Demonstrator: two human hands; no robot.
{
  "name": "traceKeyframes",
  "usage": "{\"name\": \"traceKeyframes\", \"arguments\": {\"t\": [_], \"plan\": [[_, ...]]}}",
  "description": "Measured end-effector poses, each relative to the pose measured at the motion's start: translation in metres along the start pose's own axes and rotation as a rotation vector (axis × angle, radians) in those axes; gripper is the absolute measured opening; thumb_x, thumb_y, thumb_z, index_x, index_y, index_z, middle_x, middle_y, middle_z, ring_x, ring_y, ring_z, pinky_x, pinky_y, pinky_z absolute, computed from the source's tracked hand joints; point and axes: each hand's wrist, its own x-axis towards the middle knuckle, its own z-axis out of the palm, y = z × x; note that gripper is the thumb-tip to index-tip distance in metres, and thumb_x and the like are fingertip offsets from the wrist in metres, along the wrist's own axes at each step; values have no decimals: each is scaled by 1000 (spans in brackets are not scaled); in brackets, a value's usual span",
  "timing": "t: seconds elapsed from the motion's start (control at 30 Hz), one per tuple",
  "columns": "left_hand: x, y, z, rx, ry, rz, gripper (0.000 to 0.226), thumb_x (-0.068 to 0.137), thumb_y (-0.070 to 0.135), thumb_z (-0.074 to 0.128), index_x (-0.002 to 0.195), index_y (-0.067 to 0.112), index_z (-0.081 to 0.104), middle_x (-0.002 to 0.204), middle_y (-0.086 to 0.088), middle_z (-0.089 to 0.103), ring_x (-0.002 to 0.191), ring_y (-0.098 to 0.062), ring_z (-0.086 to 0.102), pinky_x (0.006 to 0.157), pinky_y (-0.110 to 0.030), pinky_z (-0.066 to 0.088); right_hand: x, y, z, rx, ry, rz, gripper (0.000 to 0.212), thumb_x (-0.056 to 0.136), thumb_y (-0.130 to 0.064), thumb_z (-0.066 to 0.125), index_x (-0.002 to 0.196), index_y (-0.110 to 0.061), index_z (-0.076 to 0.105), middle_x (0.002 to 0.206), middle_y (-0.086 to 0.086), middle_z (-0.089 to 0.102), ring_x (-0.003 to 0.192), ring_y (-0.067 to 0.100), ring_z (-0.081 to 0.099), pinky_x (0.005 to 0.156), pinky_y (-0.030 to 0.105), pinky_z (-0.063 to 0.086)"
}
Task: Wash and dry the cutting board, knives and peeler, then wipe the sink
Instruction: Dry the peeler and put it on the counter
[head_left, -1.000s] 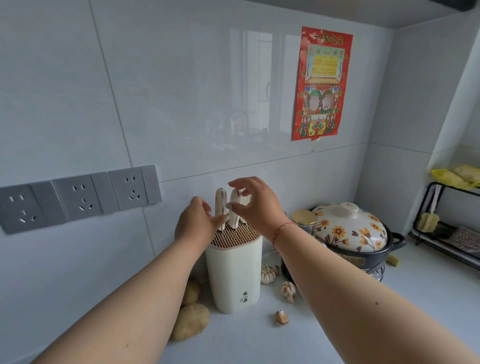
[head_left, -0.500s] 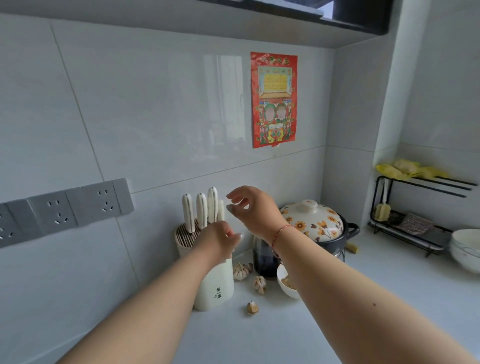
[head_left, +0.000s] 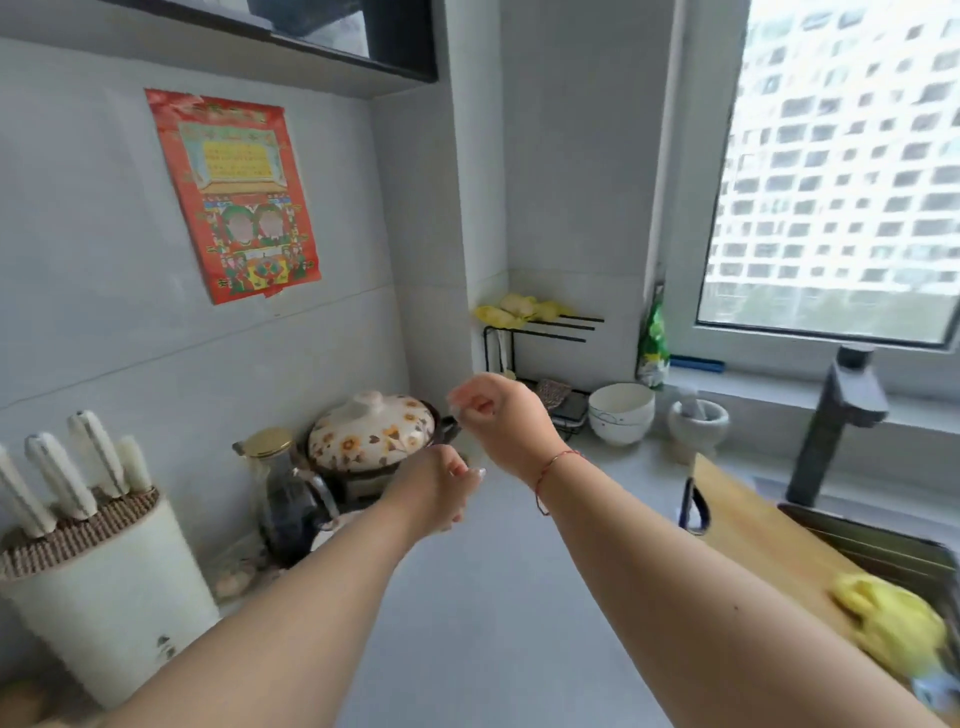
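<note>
A white knife block (head_left: 104, 587) stands at the left on the counter, with several white-handled knives (head_left: 78, 467) in it. My left hand (head_left: 441, 488) hovers over the counter to the right of the block, fingers loosely curled and holding nothing. My right hand (head_left: 498, 421) is a little higher and farther right, also loosely curled and empty. A wooden cutting board (head_left: 769, 540) leans at the edge of the steel sink (head_left: 893, 551) at the right. A yellow cloth (head_left: 893, 618) lies on the board's near end. No peeler shows.
A flowered casserole pot (head_left: 371, 434) and a dark glass jar (head_left: 288, 499) stand behind my hands. Stacked white bowls (head_left: 621, 413), a stone mortar (head_left: 696, 423) and a black wire rack (head_left: 535, 338) line the far corner. A dark faucet (head_left: 831, 426) rises behind the sink.
My hands have left the knife handles and swung right, away from the block. The view has turned right, and the sink, cutting board and window now show.
</note>
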Motion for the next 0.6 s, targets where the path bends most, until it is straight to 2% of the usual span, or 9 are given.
{"name": "traceKeyframes", "arguments": {"t": [0.07, 0.13, 0.27, 0.37, 0.43, 0.53, 0.6], "plan": [[7, 21, 35, 6, -62, 16, 23, 93, 30, 55, 81, 11, 54, 67, -5, 62, 53, -17, 57, 50, -24, 48, -9, 29, -36, 4, 67, 72, 9, 87, -19, 62, 91, -22, 69, 84, -11, 65, 78, 6, 60, 70, 17, 46], [14, 38, 64, 5, -116, 36, 22, 93, 31, 55, 85, 11, 55, 70, -3, 62, 55, -14, 60, 51, -24, 51, -19, 56, -65, -7, 130, 157, 7, 88, -21, 61, 89, -25, 67, 83, -11, 63, 78, 6, 59, 67, 19, 47], [26, 81, 128, -17, -261, 78, 19, 93, 30, 57, 88, 11, 56, 78, -6, 65, 62, -16, 64, 58, -29, 53, -45, 131, -130, -105, 208, 377, 10, 91, -24, 59, 96, -20, 66, 93, -3, 67, 87, 13, 62, 82, 31, 54], [32, 113, 180, -42, -352, 105, 17, 94, 25, 56, 84, 11, 55, 78, -8, 65, 61, -17, 63, 59, -30, 54, -76, 187, -177, -161, 272, 535, 11, 92, -25, 57, 99, -19, 64, 94, -3, 66, 85, 11, 60, 76, 25, 51], [36, 130, 216, -88, -410, 100, 18, 95, 22, 56, 81, 11, 54, 77, -8, 61, 58, -18, 60, 58, -30, 53, -99, 225, -207, -217, 329, 680, 13, 92, -24, 57, 100, -18, 65, 97, 0, 66, 90, 17, 61, 78, 29, 50], [38, 148, 267, -120, -512, 73, 18, 96, 24, 55, 83, 11, 53, 81, -8, 60, 62, -19, 61, 58, -30, 56, -133, 283, -245, -303, 311, 994, 23, 93, -20, 50, 110, -13, 63, 102, 6, 64, 90, 23, 58, 73, 28, 43], [39, 156, 297, -107, -589, 57, 17, 97, 25, 54, 87, 12, 55, 86, -8, 60, 66, -17, 62, 58, -27, 55, -155, 318, -263, -357, 172, 1202, 34, 95, -18, 42, 124, -5, 57, 114, 12, 61, 96, 26, 57, 73, 29, 42]]}}
